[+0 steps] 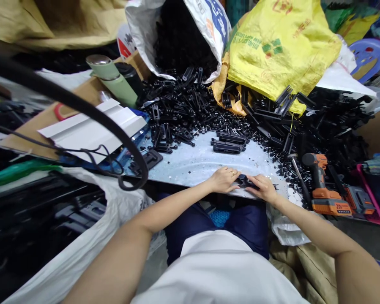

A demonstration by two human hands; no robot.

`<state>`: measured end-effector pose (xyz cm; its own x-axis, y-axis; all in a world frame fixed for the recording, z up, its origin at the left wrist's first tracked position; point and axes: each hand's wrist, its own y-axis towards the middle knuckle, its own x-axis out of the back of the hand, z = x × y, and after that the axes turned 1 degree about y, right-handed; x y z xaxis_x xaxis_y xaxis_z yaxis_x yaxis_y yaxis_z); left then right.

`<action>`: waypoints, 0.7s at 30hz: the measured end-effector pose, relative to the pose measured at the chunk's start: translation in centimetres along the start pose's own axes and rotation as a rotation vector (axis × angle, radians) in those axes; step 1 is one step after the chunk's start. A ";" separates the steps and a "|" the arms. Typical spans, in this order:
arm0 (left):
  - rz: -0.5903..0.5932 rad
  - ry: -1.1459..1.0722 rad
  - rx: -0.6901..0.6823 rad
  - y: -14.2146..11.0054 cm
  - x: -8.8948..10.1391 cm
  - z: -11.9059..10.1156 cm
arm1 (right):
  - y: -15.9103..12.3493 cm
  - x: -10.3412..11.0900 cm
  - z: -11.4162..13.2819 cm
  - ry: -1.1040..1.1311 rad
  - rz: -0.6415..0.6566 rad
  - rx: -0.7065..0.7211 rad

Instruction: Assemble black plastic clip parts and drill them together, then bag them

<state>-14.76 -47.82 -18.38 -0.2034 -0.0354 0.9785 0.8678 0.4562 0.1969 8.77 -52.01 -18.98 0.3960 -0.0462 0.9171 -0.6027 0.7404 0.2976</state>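
Evidently, the step in hand is fitting or adjusting a single black part [242, 179], which sits at the near edge of the table [183, 159], between the two hands. The left hand [224, 180] grasps one end, thumb and fingers closed on it; the right hand [264, 188] pinches the other. Whether a small pin is tucked under the fingers, I cannot tell. The next move probably calls for one hand to steady the piece while the other lines up and presses. As for numbers, one part is held; two long black assemblies [229, 147] lie side by side just beyond; one orange drill [319, 179] and one metal-shafted tool [298, 172] rest to the right; the heaped black pieces [180, 101] and scattered pins [225, 123] are too many to count.
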 end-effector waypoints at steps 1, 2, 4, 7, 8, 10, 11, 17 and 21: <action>-0.007 -0.009 -0.004 -0.1 0.0 0.0 | 0.1 0.2 -0.3 0.009 0.036 0.036; -0.009 -0.017 -0.005 -0.1 0.0 0.0 | 0.3 0.4 -0.5 0.019 0.069 0.081; -0.001 -0.023 -0.007 -0.1 0.1 0.0 | 0.7 1.0 -1.2 0.019 0.109 0.169; 0.008 -0.005 0.017 0.4 -0.1 0.0 | 1.1 1.7 -1.8 -0.091 0.137 0.194; 0.007 0.005 0.044 0.6 -0.1 0.0 | 1.2 1.8 -1.9 -0.148 0.139 0.159; -0.002 0.011 0.116 1.0 -0.2 0.0 | 1.3 2.3 -1.5 -0.252 0.136 0.062; -0.018 0.004 0.147 1.0 -0.1 0.0 | 1.4 2.6 -1.1 -0.280 0.131 0.032; -0.382 -0.323 0.041 -1.5 4.7 -2.9 | 2.8 8.7 4.6 0.085 0.076 0.289; -0.490 -0.725 -0.053 -3.5 7.9 -7.0 | 2.9 9.6 8.9 0.598 0.115 0.384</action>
<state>-16.22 -55.94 -10.88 -0.7811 0.3658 0.5060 0.6237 0.4951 0.6049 4.64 -56.25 -6.94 0.5606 0.4742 0.6789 -0.8210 0.4256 0.3806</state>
